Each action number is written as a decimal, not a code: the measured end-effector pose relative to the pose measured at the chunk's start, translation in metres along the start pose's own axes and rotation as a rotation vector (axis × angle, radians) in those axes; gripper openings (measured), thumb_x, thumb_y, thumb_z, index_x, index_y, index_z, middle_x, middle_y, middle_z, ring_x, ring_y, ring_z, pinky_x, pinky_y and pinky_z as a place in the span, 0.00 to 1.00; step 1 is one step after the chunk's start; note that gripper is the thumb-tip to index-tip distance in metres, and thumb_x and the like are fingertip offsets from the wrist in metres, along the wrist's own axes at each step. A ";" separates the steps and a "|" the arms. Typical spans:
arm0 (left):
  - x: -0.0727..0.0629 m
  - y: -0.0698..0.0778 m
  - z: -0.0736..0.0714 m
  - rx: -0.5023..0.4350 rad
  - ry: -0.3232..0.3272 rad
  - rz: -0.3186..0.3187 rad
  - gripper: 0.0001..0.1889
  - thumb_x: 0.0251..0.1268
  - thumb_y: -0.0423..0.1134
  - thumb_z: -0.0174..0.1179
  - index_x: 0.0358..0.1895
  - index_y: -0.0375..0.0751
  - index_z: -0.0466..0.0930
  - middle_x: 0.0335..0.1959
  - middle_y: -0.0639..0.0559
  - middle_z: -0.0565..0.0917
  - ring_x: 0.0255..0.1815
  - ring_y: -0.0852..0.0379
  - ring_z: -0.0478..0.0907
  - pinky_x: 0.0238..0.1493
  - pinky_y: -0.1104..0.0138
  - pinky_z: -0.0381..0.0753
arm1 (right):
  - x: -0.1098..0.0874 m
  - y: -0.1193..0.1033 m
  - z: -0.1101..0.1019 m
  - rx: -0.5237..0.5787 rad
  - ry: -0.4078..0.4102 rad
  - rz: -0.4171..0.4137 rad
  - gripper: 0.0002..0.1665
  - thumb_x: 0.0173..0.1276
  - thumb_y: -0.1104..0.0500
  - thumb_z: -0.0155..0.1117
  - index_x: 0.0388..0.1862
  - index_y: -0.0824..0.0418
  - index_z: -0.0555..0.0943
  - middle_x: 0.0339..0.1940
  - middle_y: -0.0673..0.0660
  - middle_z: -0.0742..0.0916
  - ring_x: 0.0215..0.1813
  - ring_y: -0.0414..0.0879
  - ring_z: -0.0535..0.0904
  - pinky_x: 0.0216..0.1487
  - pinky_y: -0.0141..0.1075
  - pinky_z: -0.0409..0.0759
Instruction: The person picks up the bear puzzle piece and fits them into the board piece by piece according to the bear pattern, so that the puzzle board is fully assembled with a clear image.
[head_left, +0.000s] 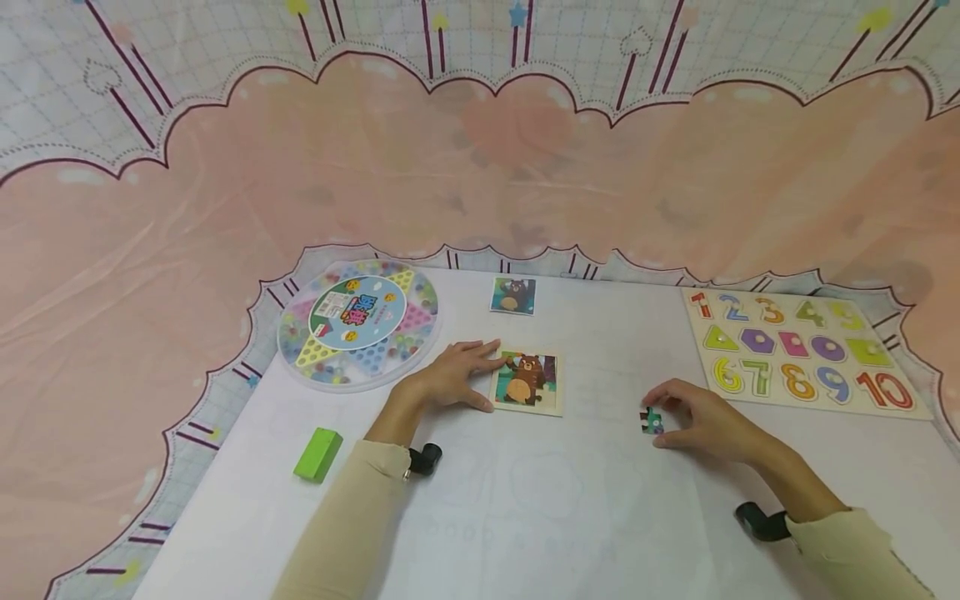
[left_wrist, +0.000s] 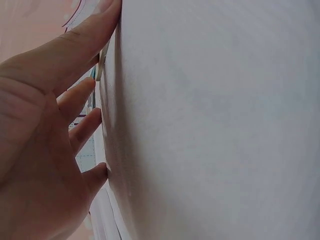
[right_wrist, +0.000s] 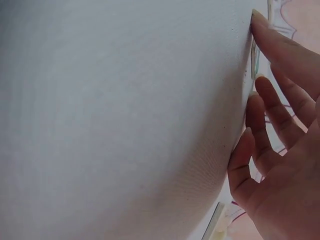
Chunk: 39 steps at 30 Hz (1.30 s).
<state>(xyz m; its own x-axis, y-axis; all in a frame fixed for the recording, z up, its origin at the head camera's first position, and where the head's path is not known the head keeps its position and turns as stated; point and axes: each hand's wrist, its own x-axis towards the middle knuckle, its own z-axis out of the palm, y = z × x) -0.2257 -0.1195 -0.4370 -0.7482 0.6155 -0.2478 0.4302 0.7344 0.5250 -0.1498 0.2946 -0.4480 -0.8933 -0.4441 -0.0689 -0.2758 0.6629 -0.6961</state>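
Note:
A square wooden tray puzzle [head_left: 527,382] with a brown bear picture lies in the middle of the table, a gap showing at its lower right. My left hand [head_left: 456,375] rests at its left side, fingers extended over the upper left edge and thumb by the lower left corner. To the right, my right hand [head_left: 697,421] holds a small teal and brown puzzle piece [head_left: 651,422] between thumb and fingers, low at the white tabletop. In the right wrist view only a thin edge of the piece [right_wrist: 253,60] shows beyond the thumb.
A bear picture card [head_left: 513,296] lies behind the puzzle. At the left are a round game board [head_left: 358,323] with coloured stars and a green block [head_left: 318,455]. A number and shape board [head_left: 806,352] lies behind the right hand. Patterned cloth hangs behind the table.

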 end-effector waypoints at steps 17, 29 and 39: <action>0.001 -0.001 0.001 0.011 -0.005 0.013 0.43 0.59 0.48 0.73 0.78 0.46 0.64 0.85 0.48 0.55 0.87 0.39 0.46 0.85 0.41 0.37 | 0.006 -0.003 -0.002 -0.064 -0.016 0.030 0.20 0.59 0.52 0.80 0.48 0.52 0.84 0.46 0.47 0.87 0.47 0.38 0.77 0.50 0.24 0.80; 0.000 -0.001 0.000 0.021 -0.004 -0.013 0.43 0.59 0.48 0.73 0.78 0.48 0.65 0.85 0.50 0.55 0.87 0.41 0.45 0.86 0.42 0.37 | 0.048 -0.036 0.007 0.111 -0.073 0.009 0.17 0.63 0.58 0.76 0.50 0.59 0.84 0.49 0.58 0.86 0.43 0.40 0.82 0.45 0.26 0.84; 0.001 -0.004 0.001 0.002 -0.008 -0.030 0.44 0.58 0.50 0.74 0.78 0.52 0.64 0.85 0.53 0.54 0.88 0.43 0.44 0.86 0.44 0.35 | 0.076 -0.057 0.027 0.130 -0.039 -0.063 0.14 0.61 0.62 0.77 0.47 0.59 0.89 0.57 0.62 0.86 0.41 0.41 0.81 0.46 0.24 0.83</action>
<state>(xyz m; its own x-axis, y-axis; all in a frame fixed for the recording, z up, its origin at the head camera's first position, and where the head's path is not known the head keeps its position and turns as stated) -0.2279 -0.1216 -0.4408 -0.7569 0.5953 -0.2697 0.4086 0.7531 0.5157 -0.1929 0.2069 -0.4332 -0.8603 -0.5076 -0.0481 -0.2806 0.5500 -0.7866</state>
